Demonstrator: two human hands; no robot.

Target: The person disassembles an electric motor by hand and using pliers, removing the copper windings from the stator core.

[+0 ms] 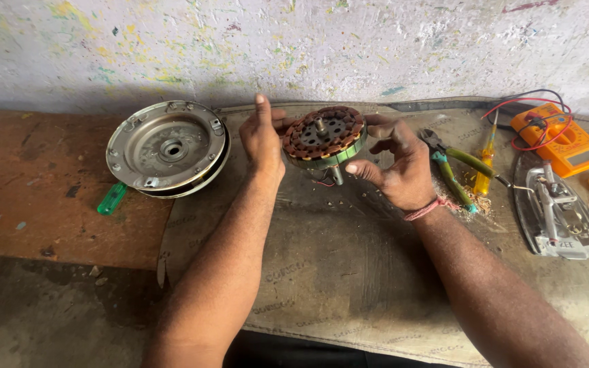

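A round fan motor stator (324, 136) with copper windings and a centre shaft is held tilted above the grey mat (335, 272). My left hand (262, 136) presses flat against its left side. My right hand (397, 163) grips its right rim with thumb and fingers. Thin wires hang below the stator.
A round metal motor cover (166, 146) lies to the left, with a green screwdriver handle (111, 198) beside it. To the right lie pliers (452, 174), a yellow tester screwdriver (485, 167), an orange multimeter (560, 140) with leads, and an iron soleplate (559, 211). A paint-flecked wall stands behind.
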